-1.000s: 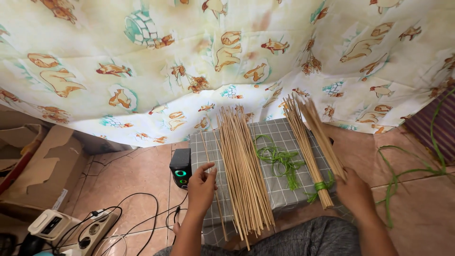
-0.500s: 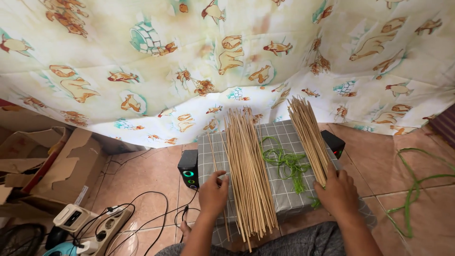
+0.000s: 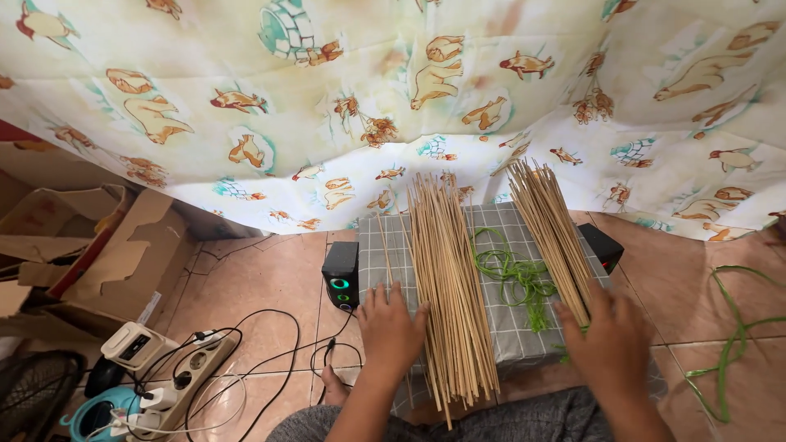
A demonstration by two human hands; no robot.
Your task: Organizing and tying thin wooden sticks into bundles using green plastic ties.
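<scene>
Both hands have slid forward since a moment ago, and the view has swung left, bringing more of the cardboard and cables into sight.

Head view: my left hand lies flat, fingers spread, on the grey checked cloth that covers the low worktop, its fingertips touching the left edge of the large bundle of bamboo sticks; its grip is open and holds nothing. That bundle runs from the hanging sheet toward me, its near ends jutting past the cloth's front edge. My right hand rests palm down on the near end of the smaller stick bundle, which slants toward the upper left; it is blurred, and I cannot tell whether its grip closes on any stick. Between the two bundles lies a tangle of green strips. More green strips lie on the tiled floor to the right. A small black speaker with a green light stands just beside the worktop's left edge, another at the right. A power strip with cables and cardboard boxes sit at left. A cartoon-print sheet hangs behind.
</scene>
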